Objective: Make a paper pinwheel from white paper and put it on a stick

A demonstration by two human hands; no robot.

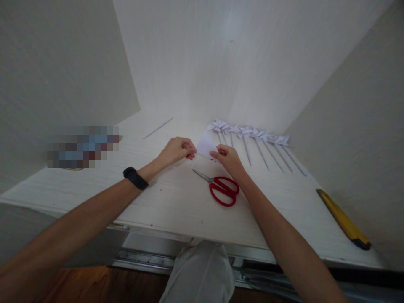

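Between my two hands a small sheet of white paper [206, 144] is held up above the tabletop. My left hand [180, 150], with a black band on its wrist, pinches the paper's left corner. My right hand [227, 156] grips its lower right side between thumb and fingers. Just below the paper lies a pair of scissors [223, 190] with red handles, its blades pointing left. Behind my right hand, several white paper pinwheels [249, 131] on thin paper sticks lie in a row.
A single thin white stick [158, 128] lies at the back left. A blurred-out item [83, 147] sits at the left wall. Along the right wall rests a yellow box cutter [344, 219]. Walls enclose the white tabletop [176, 206] at the back and both sides.
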